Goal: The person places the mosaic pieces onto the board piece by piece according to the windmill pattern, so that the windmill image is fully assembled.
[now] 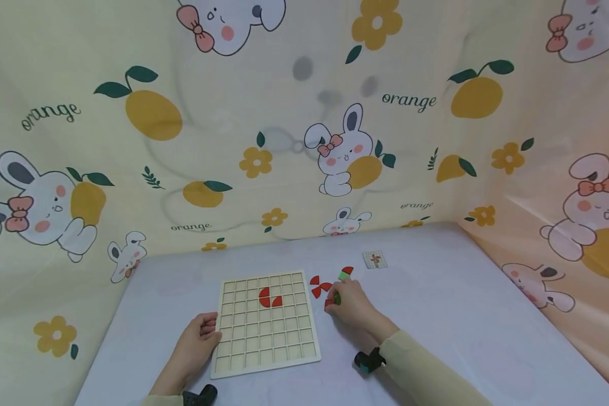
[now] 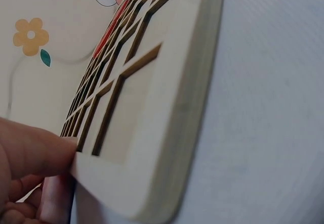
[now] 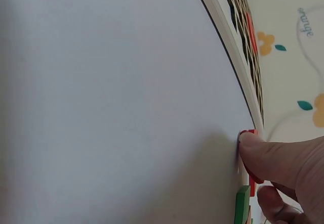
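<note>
A pale wooden grid board (image 1: 241, 344) lies on the table, with several red quarter-circle pieces (image 1: 265, 297) set in cells of its upper middle. At its left edge my left hand (image 1: 195, 341) grips the rim, the thumb on top in the left wrist view. Right of the board, my right hand (image 1: 355, 307) pinches a red piece (image 1: 327, 303) between thumb and finger, partly covered by the thumb. A green piece (image 3: 242, 205) shows close under those fingers in the right wrist view. Loose red pieces (image 1: 316, 291) lie just beyond the hand.
A red and light green piece (image 1: 344, 276) lies past the right hand's fingers. Farther back sits a small card with a printed grid pattern (image 1: 375, 259). A patterned cloth (image 1: 284, 113) hangs behind the white-covered table (image 1: 436, 282).
</note>
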Demonstrator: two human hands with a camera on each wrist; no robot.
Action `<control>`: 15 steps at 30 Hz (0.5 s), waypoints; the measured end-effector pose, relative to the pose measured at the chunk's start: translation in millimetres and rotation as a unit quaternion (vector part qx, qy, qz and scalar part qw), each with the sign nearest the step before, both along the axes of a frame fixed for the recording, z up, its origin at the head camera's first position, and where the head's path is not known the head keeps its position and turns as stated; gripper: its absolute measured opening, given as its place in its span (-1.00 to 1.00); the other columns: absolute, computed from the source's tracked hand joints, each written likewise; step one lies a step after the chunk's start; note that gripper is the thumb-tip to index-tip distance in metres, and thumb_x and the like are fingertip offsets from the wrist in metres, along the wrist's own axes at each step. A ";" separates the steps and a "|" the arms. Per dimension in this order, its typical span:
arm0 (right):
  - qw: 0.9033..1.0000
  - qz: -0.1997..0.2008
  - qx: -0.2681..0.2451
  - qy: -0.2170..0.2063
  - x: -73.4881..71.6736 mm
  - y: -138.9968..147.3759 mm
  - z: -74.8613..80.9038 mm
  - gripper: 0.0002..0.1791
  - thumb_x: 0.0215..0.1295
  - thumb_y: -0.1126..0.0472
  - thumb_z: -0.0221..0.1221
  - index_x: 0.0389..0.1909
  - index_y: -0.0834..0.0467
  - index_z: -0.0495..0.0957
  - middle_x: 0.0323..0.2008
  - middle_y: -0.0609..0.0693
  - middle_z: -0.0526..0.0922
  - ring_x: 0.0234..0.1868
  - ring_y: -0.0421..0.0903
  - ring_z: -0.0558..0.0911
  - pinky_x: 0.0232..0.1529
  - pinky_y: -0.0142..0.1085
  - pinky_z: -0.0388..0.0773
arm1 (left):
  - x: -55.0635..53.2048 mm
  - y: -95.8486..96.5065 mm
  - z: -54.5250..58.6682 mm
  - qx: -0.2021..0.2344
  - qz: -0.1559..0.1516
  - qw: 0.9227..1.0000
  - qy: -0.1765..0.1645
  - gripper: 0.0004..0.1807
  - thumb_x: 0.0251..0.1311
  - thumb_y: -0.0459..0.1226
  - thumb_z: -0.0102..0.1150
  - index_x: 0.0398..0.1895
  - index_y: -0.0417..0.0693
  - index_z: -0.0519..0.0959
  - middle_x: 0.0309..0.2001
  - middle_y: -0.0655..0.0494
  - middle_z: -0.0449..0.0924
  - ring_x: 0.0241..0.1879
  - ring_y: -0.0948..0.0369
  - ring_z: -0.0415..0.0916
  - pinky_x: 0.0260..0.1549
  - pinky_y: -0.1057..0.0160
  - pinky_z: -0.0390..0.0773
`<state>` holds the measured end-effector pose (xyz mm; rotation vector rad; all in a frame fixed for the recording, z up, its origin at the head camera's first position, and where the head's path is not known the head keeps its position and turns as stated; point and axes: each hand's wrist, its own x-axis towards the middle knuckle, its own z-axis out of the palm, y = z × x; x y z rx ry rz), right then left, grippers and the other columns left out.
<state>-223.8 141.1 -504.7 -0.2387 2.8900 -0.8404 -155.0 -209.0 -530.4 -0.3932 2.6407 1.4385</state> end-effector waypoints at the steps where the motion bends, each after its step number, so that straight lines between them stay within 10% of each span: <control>1: 1.000 0.002 -0.001 0.000 0.5 -0.3 -0.1 -0.78 0.05 0.14 0.43 -0.40 -0.02 0.54 -0.34 -0.09 0.43 -0.18 -0.04 0.35 -0.26 -0.26 0.44 | 0.2 -0.1 -0.2 -0.001 -0.001 1.000 0.000 -0.46 0.24 -0.47 0.10 0.30 -0.25 0.28 0.06 -0.10 0.38 0.02 0.08 0.38 0.06 0.08 0.49; 15: 0.998 0.062 -0.028 -0.004 4.3 -3.4 -0.1 -0.81 0.15 0.19 0.37 -0.34 -0.06 0.53 -0.43 -0.20 0.50 -0.31 -0.13 0.47 -0.30 -0.32 0.51 | 1.1 -1.6 -1.7 -0.003 -0.003 1.000 0.006 -0.46 0.24 -0.45 0.12 0.30 -0.25 0.29 0.05 -0.10 0.39 0.01 0.07 0.39 0.06 0.06 0.49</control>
